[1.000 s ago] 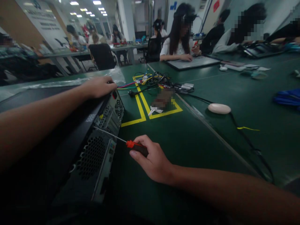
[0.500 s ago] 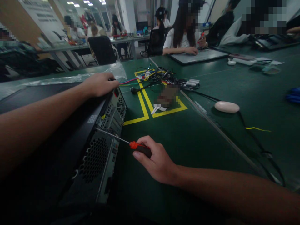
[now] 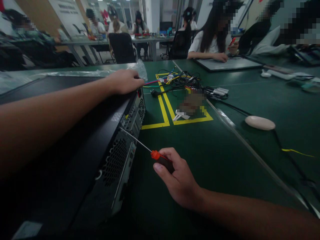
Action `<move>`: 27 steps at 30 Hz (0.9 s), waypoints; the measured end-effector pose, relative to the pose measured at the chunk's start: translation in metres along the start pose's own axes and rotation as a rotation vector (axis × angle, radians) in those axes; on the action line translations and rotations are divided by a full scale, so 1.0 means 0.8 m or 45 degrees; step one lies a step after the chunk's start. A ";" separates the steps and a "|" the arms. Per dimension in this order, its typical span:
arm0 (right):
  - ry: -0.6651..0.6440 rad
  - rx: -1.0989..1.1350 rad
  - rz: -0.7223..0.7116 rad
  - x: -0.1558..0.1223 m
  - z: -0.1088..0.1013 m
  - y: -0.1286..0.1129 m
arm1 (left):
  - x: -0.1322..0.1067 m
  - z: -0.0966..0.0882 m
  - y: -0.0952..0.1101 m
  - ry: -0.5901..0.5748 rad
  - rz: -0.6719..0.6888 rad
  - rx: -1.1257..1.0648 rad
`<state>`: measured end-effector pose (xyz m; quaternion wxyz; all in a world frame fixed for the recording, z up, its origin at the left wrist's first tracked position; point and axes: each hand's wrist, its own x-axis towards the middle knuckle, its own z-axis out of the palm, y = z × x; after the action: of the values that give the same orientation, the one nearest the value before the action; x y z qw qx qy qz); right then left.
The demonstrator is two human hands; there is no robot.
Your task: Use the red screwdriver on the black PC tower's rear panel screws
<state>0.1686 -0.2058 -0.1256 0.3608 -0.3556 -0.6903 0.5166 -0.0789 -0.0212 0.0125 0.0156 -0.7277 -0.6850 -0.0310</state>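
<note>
A black desktop computer case (image 3: 82, 133) lies on its side on the green table (image 3: 212, 160), its rear panel facing right. My left hand (image 3: 123, 81) rests on the case's far top corner, fingers curled over the edge. My right hand (image 3: 178, 178) is closed on a screwdriver (image 3: 160, 158) with a red and black handle. Its thin shaft slants up and left, and the tip touches the rear panel near the upper edge.
A tangle of coloured cables (image 3: 182, 81) lies in a yellow taped square (image 3: 163, 113). A white oval object (image 3: 260, 122) with a black cord sits to the right. Clear plastic wrap (image 3: 140, 68) lies behind the case. Several people sit at the far side of the tables.
The view has swung left and down a little, so everything sits further right in the picture. Both hands keep their hold; the screwdriver tip stays at the rear panel.
</note>
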 end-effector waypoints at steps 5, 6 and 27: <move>0.069 -0.087 -0.028 0.002 0.000 0.007 | 0.003 0.002 -0.001 0.007 -0.001 0.022; 0.070 -0.085 -0.034 0.002 0.000 0.007 | 0.003 0.001 -0.001 0.002 -0.007 0.017; 0.090 -0.154 -0.021 0.009 -0.005 0.001 | 0.004 -0.002 -0.002 -0.013 -0.022 -0.039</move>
<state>0.1689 -0.1979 -0.1244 0.3669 -0.3892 -0.7100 0.4580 -0.0804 -0.0180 0.0141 0.0007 -0.7221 -0.6908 -0.0382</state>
